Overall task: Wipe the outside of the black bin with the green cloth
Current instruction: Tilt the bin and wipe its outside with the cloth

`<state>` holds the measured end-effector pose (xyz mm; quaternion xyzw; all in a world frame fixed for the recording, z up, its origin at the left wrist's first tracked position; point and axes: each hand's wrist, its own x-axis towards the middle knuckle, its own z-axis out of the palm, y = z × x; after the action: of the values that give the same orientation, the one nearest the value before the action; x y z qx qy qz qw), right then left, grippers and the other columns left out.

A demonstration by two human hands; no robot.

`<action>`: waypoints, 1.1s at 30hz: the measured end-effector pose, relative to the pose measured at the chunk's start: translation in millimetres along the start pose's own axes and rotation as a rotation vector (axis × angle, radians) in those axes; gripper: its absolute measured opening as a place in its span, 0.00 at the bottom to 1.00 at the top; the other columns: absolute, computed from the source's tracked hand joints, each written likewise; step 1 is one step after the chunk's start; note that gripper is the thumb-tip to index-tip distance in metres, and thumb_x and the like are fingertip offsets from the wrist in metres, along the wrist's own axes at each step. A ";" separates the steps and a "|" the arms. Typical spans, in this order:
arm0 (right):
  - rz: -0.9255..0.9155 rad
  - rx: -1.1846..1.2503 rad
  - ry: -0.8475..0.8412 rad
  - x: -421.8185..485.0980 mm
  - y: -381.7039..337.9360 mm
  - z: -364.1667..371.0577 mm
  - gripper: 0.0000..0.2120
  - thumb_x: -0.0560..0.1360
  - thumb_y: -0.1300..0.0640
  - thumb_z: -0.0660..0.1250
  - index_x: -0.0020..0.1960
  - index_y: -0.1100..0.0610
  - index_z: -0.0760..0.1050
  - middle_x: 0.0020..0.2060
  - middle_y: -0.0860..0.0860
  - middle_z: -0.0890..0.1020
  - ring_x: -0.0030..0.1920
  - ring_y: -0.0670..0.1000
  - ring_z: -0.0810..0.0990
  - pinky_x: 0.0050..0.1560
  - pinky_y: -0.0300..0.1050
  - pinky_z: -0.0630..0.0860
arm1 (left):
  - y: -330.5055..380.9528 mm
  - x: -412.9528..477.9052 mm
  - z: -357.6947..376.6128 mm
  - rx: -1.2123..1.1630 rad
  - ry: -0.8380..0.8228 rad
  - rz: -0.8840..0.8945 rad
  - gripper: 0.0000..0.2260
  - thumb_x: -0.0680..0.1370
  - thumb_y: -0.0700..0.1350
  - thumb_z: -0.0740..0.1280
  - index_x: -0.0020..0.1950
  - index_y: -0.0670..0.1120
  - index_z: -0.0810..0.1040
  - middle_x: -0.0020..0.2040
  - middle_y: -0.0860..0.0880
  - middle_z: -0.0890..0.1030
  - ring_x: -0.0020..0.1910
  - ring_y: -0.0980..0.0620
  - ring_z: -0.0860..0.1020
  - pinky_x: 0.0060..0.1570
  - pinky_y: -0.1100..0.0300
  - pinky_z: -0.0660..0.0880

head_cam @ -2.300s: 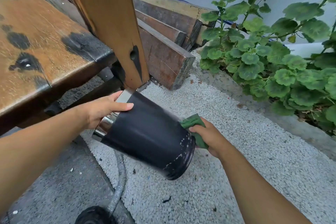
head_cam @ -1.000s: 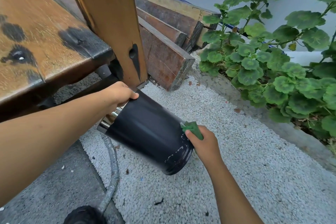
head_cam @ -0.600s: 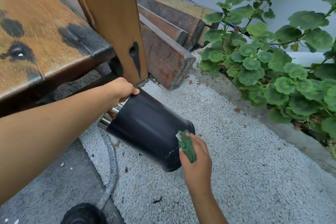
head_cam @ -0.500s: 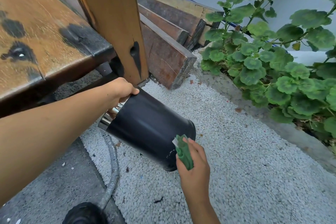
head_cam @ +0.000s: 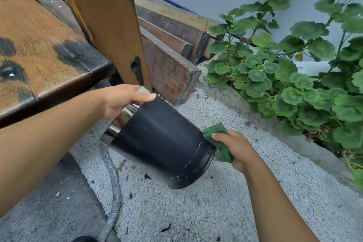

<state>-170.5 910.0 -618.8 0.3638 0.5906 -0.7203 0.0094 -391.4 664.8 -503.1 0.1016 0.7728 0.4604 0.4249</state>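
Note:
The black bin [head_cam: 163, 143] is held tilted in the air, its shiny metal rim up and left, its scuffed base down and right. My left hand [head_cam: 123, 100] grips the rim at the top. My right hand [head_cam: 235, 147] holds the bunched green cloth [head_cam: 218, 141] and presses it against the bin's right side near the base. White scratch marks show on the lower wall of the bin.
A worn wooden bench [head_cam: 39, 53] and its upright post [head_cam: 110, 25] stand at the left, right behind the bin. Stacked timber beams [head_cam: 169, 49] lie beyond. Leafy plants [head_cam: 294, 76] fill the right. A grey hose [head_cam: 114, 192] runs over the white gravel [head_cam: 196, 212] below.
My right hand with the cloth has moved from the front of the bin's base back up to its right side. The left hand has kept its grip on the rim.

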 end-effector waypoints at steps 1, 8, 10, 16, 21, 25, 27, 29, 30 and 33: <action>0.040 -0.016 -0.017 7.1 -7.1 -3.4 0.06 0.75 0.60 0.72 0.51 0.58 0.83 0.44 0.58 0.87 0.40 0.57 0.85 0.46 0.64 0.83 | -4.4 -0.7 5.1 0.038 -0.002 0.029 0.16 0.70 0.53 0.77 0.53 0.49 0.81 0.56 0.47 0.85 0.62 0.45 0.78 0.66 0.44 0.69; 0.116 -0.140 -0.038 39.4 -11.6 -6.1 0.06 0.74 0.58 0.72 0.51 0.57 0.81 0.38 0.54 0.87 0.34 0.54 0.85 0.35 0.51 0.82 | -26.9 17.2 16.9 0.058 0.116 -0.006 0.27 0.72 0.45 0.78 0.68 0.42 0.72 0.65 0.41 0.80 0.63 0.40 0.78 0.67 0.40 0.72; 0.152 -0.179 -0.062 48.0 -16.6 -5.7 0.07 0.74 0.57 0.73 0.50 0.57 0.79 0.38 0.55 0.86 0.35 0.54 0.84 0.37 0.53 0.83 | -21.8 22.8 13.4 0.017 0.153 -0.015 0.30 0.72 0.46 0.79 0.69 0.39 0.71 0.63 0.39 0.80 0.61 0.38 0.79 0.64 0.38 0.74; 0.225 -0.299 -0.047 61.9 -11.2 12.1 0.07 0.74 0.58 0.71 0.52 0.57 0.78 0.40 0.55 0.84 0.32 0.52 0.84 0.32 0.47 0.82 | -64.9 18.6 23.2 0.027 0.200 -0.010 0.36 0.69 0.54 0.79 0.70 0.38 0.72 0.62 0.39 0.81 0.59 0.38 0.81 0.63 0.40 0.75; 0.249 -0.376 -0.083 77.8 -17.3 12.4 0.10 0.75 0.56 0.72 0.55 0.56 0.78 0.50 0.58 0.84 0.43 0.58 0.85 0.40 0.56 0.85 | -89.1 20.8 15.9 -0.012 0.191 0.074 0.22 0.72 0.54 0.76 0.61 0.46 0.78 0.53 0.45 0.87 0.50 0.45 0.86 0.56 0.43 0.80; 0.256 -0.408 -0.098 80.5 -13.1 15.6 0.12 0.76 0.56 0.71 0.57 0.57 0.77 0.52 0.61 0.85 0.45 0.60 0.86 0.49 0.64 0.83 | -95.7 21.0 18.0 -0.019 0.216 0.099 0.16 0.74 0.56 0.74 0.57 0.49 0.79 0.49 0.48 0.88 0.46 0.49 0.87 0.43 0.52 0.83; 0.260 -0.391 -0.120 79.7 -9.9 17.7 0.13 0.75 0.56 0.71 0.58 0.57 0.76 0.52 0.61 0.85 0.44 0.60 0.86 0.50 0.65 0.83 | -95.8 20.3 17.7 -0.023 0.231 0.085 0.15 0.75 0.55 0.74 0.57 0.49 0.78 0.47 0.49 0.88 0.46 0.49 0.87 0.41 0.54 0.82; 0.230 -0.396 -0.123 77.9 -8.5 19.5 0.12 0.75 0.57 0.71 0.57 0.59 0.78 0.49 0.61 0.86 0.40 0.58 0.86 0.46 0.62 0.84 | -96.4 22.2 17.7 -0.018 0.273 0.079 0.13 0.77 0.53 0.72 0.55 0.45 0.79 0.45 0.47 0.88 0.45 0.47 0.87 0.42 0.53 0.81; 0.204 -0.394 -0.118 76.1 -7.6 19.8 0.12 0.74 0.58 0.72 0.56 0.60 0.79 0.47 0.61 0.85 0.39 0.58 0.85 0.44 0.60 0.84 | -95.5 23.1 18.8 -0.015 0.281 0.080 0.13 0.78 0.51 0.72 0.55 0.43 0.80 0.46 0.45 0.88 0.44 0.46 0.87 0.43 0.52 0.82; 0.106 -0.400 -0.085 66.2 -3.6 18.7 0.08 0.73 0.58 0.72 0.51 0.60 0.82 0.45 0.61 0.85 0.38 0.57 0.84 0.41 0.55 0.83 | -90.0 21.9 21.6 -0.022 0.285 0.061 0.14 0.79 0.49 0.71 0.56 0.38 0.80 0.51 0.38 0.86 0.45 0.43 0.86 0.50 0.46 0.82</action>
<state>-230.3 922.6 -650.5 0.3547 0.7008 -0.6020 0.1440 -367.7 640.3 -592.0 0.0540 0.8167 0.4913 0.2978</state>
